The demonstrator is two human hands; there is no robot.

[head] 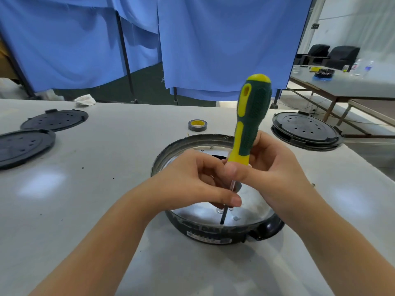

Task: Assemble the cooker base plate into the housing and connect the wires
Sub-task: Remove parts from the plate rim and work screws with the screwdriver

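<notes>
now both hands [224, 178] steady upright screwdriver [249, 127], tip seemingly inside housing [166, 154].

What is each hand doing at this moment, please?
Left hand: closed, fingers pinching the screwdriver shaft, over the cooker housing.
Right hand: closed, its grip around the lower part of the screwdriver handle.

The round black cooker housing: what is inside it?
Inside the round black cooker housing: a shiny metal base plate and the yellow-green screwdriver tip. Both hands cover the centre; no wires show.
</notes>
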